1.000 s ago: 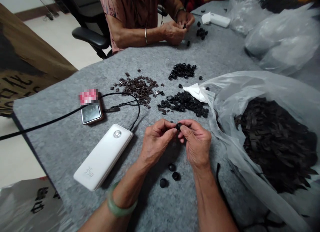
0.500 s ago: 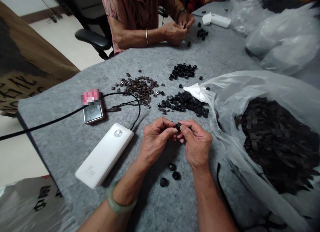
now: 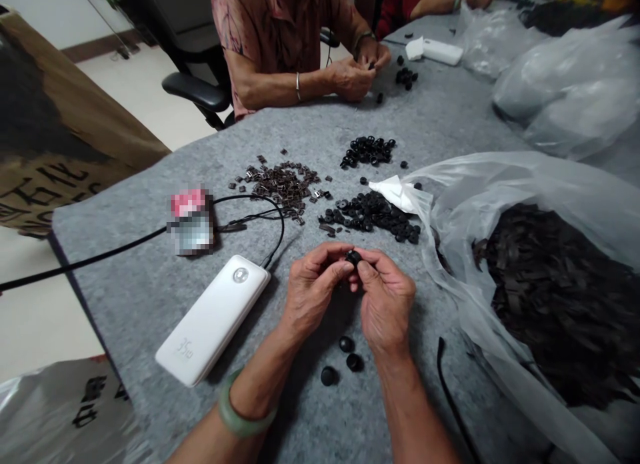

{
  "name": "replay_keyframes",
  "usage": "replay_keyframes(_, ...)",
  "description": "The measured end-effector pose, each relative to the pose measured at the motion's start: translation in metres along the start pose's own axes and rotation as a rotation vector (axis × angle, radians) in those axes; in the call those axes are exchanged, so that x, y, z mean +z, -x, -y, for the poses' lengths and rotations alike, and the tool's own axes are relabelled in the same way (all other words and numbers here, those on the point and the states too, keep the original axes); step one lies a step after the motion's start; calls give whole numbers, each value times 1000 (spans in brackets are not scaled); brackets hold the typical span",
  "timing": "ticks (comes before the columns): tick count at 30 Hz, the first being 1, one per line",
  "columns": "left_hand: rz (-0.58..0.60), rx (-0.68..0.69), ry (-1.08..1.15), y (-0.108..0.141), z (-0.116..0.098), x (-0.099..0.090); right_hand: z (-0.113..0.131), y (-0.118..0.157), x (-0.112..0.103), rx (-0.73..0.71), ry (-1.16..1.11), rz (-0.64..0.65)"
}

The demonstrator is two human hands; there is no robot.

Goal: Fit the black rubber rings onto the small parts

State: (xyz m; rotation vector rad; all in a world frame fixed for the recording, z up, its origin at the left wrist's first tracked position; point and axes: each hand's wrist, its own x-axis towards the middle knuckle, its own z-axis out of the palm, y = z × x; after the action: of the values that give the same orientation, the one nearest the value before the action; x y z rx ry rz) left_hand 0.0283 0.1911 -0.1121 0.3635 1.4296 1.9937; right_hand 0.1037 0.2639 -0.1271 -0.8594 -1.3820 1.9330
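Between the fingertips of both hands is a small black round plastic part (image 3: 353, 257), partly covered by the thumbs. My left hand (image 3: 311, 292) pinches its left side, and my right hand (image 3: 389, 301) grips it from the right. Below the hands, a few similar black round caps (image 3: 355, 362) lie on the grey felt-like tabletop (image 3: 135, 297). Just beyond the fingers is a heap of black discs with holes (image 3: 383, 214). Farther back sits a pile of black ring-shaped parts (image 3: 370, 151). Small dark metal clips (image 3: 285, 184) are scattered to its left.
A white power bank (image 3: 215, 317) with a black cable (image 3: 110, 251) lies left, near a blurred small device (image 3: 193, 221). At right, an open plastic bag (image 3: 465, 284) holds dark strips (image 3: 555, 304). Across the table, a co-worker's hands (image 3: 360, 74) handle a small black part.
The view has shifted slightly, so the table appears lower. My right hand has come a little closer to my left, and more of the black part shows between the fingertips.
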Motion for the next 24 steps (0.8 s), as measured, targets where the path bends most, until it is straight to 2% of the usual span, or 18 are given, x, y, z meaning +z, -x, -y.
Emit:
replay_keyframes(5, 25, -7, 16, 1, 2, -4, 3, 0, 2, 83, -61, 7)
replay_keyframes(9, 66, -4, -130, 0, 2, -10, 5, 0, 3, 133, -103, 9)
replay_keyframes(13, 126, 32, -213, -1, -2, -13, 6, -1, 1, 139, -97, 36)
replay_keyframes(17, 166, 39, -196, -1, -3, -12, 7, -1, 0, 123, -97, 55)
replay_keyframes(24, 198, -128, -112, 2, -1, -10, 5, 1, 1, 144, -98, 3)
